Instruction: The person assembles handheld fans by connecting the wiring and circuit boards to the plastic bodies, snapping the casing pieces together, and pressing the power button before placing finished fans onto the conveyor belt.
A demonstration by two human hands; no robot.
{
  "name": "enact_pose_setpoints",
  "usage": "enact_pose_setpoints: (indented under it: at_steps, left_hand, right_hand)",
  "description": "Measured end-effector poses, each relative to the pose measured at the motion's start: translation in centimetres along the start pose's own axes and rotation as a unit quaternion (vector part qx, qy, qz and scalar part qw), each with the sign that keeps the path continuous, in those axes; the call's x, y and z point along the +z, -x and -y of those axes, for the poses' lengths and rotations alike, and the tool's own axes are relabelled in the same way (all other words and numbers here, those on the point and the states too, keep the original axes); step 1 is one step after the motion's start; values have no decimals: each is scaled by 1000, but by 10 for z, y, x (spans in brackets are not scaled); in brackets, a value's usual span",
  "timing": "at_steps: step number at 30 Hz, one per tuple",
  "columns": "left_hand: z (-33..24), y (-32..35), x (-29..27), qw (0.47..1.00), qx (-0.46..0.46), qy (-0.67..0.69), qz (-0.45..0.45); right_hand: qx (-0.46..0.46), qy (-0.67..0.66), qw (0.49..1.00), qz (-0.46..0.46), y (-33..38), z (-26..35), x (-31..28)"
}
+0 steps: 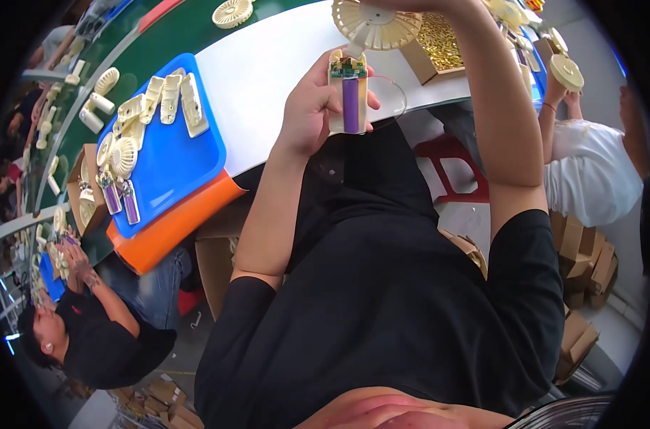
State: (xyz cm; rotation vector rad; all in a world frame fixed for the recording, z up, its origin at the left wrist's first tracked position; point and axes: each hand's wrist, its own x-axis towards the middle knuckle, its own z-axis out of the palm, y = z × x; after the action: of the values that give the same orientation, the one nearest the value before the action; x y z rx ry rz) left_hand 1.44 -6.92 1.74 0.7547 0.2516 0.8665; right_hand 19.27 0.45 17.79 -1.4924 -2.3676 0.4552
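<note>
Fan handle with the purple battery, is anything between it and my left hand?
Nothing visible: your left hand holds the fan handle directly, with fingers showing at both sides. The fan head sits past the handle's upper end, not between them.

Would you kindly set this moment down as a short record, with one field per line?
Left hand: gripping an opened cream fan handle
In the handle: purple battery, green circuit board above it
Right hand: at the fan head, cut off by the picture's top edge; grip unclear
Blue tray: cream casing parts, two more purple batteries
Beside the right forearm: cardboard box of small gold-coloured pieces
Nearby people: one at left in black, one at right in white
</note>
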Motion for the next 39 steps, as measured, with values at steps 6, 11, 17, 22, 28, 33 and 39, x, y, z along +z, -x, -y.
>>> enact_pose_setpoints:
  at_steps: [6, 11, 17, 22, 28, 33, 39]
  left_hand:
    - [-16, 7, -18, 974, -45, -219, -41]
    - [-14, -2, -23, 960, -31, -263, -95]
    - [-16, 7, -51, 940, -48, -314, -122]
    - [-21, 5, -57, 936, -59, -306, -162]
    - [-29, 11, -64, 949, -52, -254, -180]
    - [-29, 10, -65, 945, -49, -277, -169]
    - [-18, -9, -60, 947, -56, -291, -125]
  right_hand:
    - [-24, -119, 989, 83, -57, -21, 45]
    - [57, -258, 959, 105, -66, -73, 81]
    - [186, -598, 755, 192, -43, -94, 98]
    - [66, -756, 606, 240, -34, -130, 126]
    - [20, -814, 518, 263, -11, -104, 114]
    - [-32, -711, 686, 150, -2, -101, 128]
    - [120, -597, 781, 143, -21, -100, 122]
